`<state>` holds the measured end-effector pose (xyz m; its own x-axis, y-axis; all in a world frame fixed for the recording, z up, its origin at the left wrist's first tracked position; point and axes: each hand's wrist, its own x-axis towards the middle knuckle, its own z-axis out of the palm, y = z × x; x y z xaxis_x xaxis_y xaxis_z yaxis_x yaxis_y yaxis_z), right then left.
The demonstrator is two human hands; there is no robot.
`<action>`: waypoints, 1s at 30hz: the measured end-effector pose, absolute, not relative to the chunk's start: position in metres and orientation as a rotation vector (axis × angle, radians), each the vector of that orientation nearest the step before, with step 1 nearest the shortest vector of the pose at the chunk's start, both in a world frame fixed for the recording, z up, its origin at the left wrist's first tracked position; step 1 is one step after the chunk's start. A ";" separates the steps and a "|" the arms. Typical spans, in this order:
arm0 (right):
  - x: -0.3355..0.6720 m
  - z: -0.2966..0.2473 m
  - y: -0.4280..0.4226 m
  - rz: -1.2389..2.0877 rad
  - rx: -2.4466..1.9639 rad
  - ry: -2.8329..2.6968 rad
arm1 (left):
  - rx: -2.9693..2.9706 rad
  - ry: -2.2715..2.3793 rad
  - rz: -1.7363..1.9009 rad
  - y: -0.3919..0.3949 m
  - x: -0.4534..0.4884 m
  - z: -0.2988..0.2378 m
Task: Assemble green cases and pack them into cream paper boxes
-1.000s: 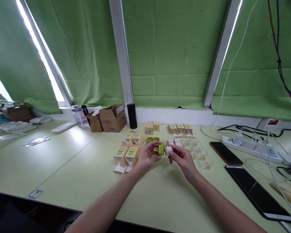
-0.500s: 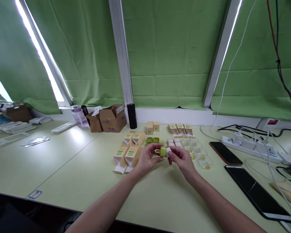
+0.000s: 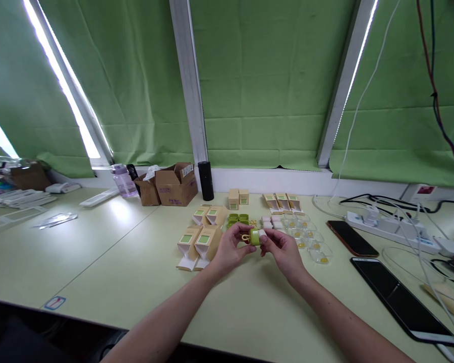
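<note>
Head view: by the fingertips of the left hand point(image 3: 230, 249), a small lime-green, square-sided case point(image 3: 254, 237) is being pinched, its tan loop point(image 3: 245, 237) pointing left; between the thumb and fingers of the right hand point(image 3: 285, 252), a small white rounded block point(image 3: 262, 233) is being gripped at the case's right end. Both pieces are being held above the pale green tabletop point(image 3: 249, 307) in one line, roughly left to right, the case nearer the left hand and the block nearer the right. Whether the block is being seated inside or only pressed against the case cannot be told, the joint being partly covered by the right fingertips. Just beyond, a cluster of green square cases point(image 3: 233, 217) is being overlapped by the left hand, and pinkish-white blocks point(image 3: 267, 220) by the right. Farther out, open tan cardboard boxes point(image 3: 209, 233) are being kept at left, and clear shells point(image 3: 321, 254), faintly outlined, at right.
</note>
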<state>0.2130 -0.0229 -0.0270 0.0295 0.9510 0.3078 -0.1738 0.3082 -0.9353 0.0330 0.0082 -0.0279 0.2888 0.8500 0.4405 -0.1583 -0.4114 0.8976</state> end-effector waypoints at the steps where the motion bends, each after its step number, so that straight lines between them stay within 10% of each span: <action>1: 0.213 -0.027 -0.023 1.053 -0.854 -1.208 | 1.590 0.653 1.308 0.008 0.033 -0.028; 14: 0.214 -0.030 -0.020 1.098 -0.837 -1.219 | 1.490 0.658 1.285 0.006 0.037 -0.027; 30: 0.220 -0.031 -0.035 0.030 -0.780 -1.842 | 1.049 0.371 1.028 -0.003 0.033 -0.019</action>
<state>0.2203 -0.0345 -0.0315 -0.2015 0.5223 0.8286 0.4951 0.7843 -0.3739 0.0332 -0.0033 -0.0188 0.5083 0.8378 0.1991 -0.5178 0.1126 0.8481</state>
